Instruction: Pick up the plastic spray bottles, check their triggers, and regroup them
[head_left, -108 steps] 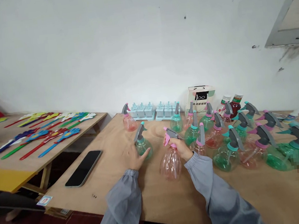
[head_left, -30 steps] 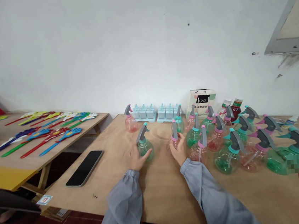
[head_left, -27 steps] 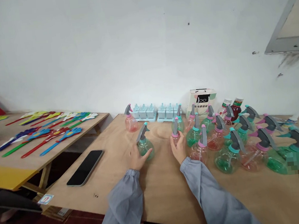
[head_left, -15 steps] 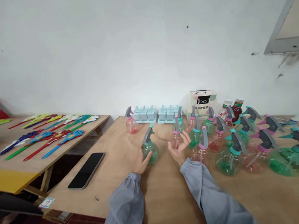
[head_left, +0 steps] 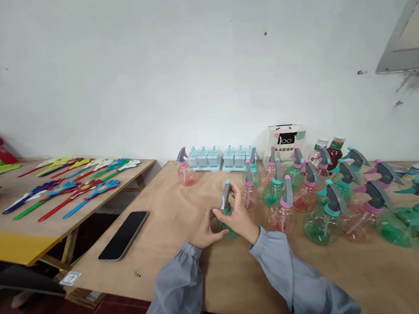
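Now that the right hand has left the pink bottle, both hands meet at the rounded, see-through green plastic spray bottle with a grey head and teal tip, near the front middle of the pale wooden surface. The left hand curls part-closed around its body, while the right has its thumb across the neck and its fingers bent about the grey head. This suggests the handling has passed from one bottle to the next. Just beyond the right hand, the rounded, clear pink plastic spray bottle with a grey head stands upright and unheld, near the cluster's left side. Well apart to the left lies a flat black-screened phone.
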Demonstrator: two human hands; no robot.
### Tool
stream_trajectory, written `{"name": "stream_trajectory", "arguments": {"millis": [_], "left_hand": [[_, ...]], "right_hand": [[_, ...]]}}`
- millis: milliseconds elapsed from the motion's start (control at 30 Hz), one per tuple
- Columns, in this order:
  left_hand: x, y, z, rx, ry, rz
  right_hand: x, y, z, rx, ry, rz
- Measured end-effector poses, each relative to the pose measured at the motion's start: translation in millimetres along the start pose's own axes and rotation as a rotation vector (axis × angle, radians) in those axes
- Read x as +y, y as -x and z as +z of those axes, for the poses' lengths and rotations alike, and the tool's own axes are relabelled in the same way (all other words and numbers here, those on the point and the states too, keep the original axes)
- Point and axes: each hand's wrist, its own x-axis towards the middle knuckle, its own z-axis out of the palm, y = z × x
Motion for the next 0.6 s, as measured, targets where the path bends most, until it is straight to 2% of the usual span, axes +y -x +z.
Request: {"name": "stream_trajectory", "arguments": {"millis": [133, 267, 400, 500, 600], "left_hand": [[-3, 1, -0.3, -0.052, 0.031, -0.015], [-7, 3, 2.2, -0.037, 0.088, -0.005], [-12, 5, 8.7, -0.029, 0.189, -0.042], [-15, 9, 11.5, -0.012, 0.118, -0.039], [-20, 9, 2.8, -0.016, 0.048, 0.017]], "right_hand": [[2, -5, -12, -0.085, -0.051, -0.036], [1, -10, -16, -0.033, -0.083, -0.005], [3, -7, -9, 0.045, -0.084, 0.053], [7, -1, 1, 0.088, -0.02, 0.028], [12, 2, 5, 0.075, 0.044, 0.028]]}}
